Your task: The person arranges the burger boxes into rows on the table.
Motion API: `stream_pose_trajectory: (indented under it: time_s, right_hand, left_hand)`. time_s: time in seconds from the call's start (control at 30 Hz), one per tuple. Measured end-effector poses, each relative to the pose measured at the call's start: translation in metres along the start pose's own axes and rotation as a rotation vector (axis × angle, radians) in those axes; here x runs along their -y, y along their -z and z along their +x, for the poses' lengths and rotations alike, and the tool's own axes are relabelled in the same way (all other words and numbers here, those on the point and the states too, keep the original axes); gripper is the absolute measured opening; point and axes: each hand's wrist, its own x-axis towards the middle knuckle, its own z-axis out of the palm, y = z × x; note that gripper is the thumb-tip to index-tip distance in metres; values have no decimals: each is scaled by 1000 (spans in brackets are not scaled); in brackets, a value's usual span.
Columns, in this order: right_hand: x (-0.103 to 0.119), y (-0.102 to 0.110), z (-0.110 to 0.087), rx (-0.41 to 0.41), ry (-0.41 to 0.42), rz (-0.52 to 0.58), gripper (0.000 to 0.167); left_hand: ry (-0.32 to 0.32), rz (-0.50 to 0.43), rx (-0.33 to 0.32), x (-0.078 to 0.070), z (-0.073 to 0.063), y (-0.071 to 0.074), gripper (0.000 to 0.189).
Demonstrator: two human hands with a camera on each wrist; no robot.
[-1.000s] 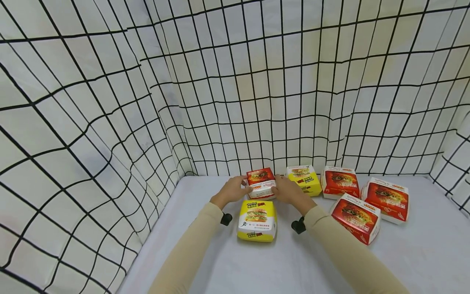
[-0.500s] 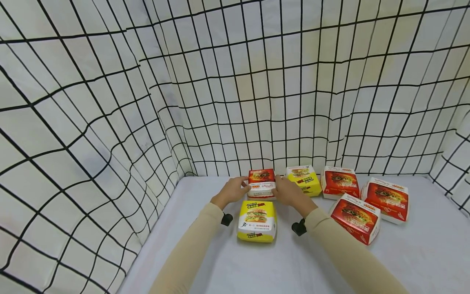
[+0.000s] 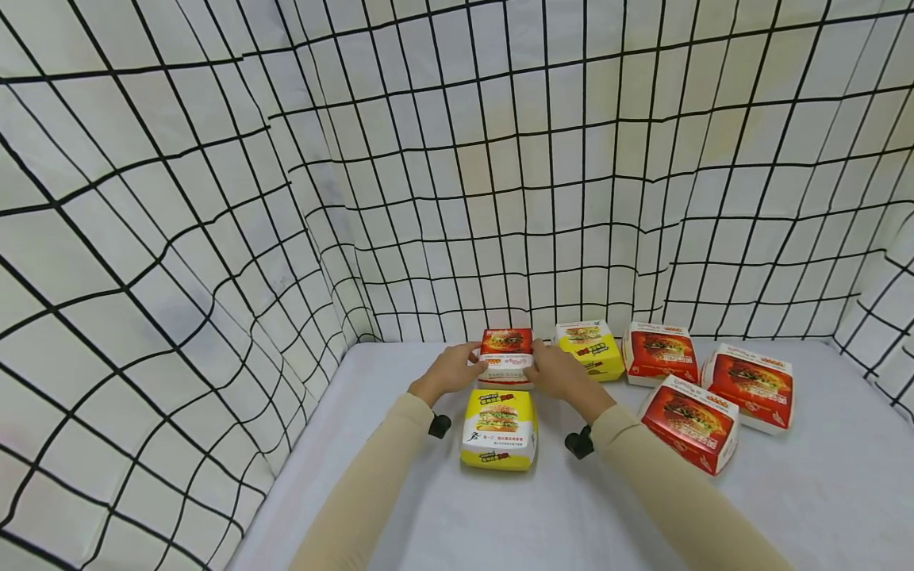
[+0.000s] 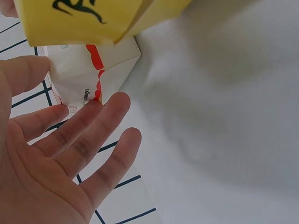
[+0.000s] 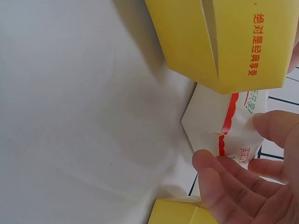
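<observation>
A red-and-white burger box stands near the back edge of the table, between both hands. My left hand touches its left side; in the left wrist view the fingers are fairly straight and spread, with the thumb against the box. On the right side, my right hand rests its thumb and fingertips on the white carton, fingers slightly bent. Just in front sits a yellow-and-white burger box, which covers part of the red one in both wrist views.
Another yellow burger box lies just right of the right hand. Farther right are three red burger boxes, one at the back, one at far right, one nearer. A white wall with a black grid rises behind the table.
The red-and-white box has turned slightly between the hands, from angled to squarer with the table's back edge. Both hands stay at its sides; the other boxes have not moved.
</observation>
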Motion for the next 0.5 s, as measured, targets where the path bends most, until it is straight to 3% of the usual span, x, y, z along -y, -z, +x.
stream_pose_trajectory:
  time_s: [0.5]
  right_hand:
    - [-2, -3, 10, -8, 3, 25, 53]
  left_hand:
    - [22, -15, 18, -2, 0, 5, 59]
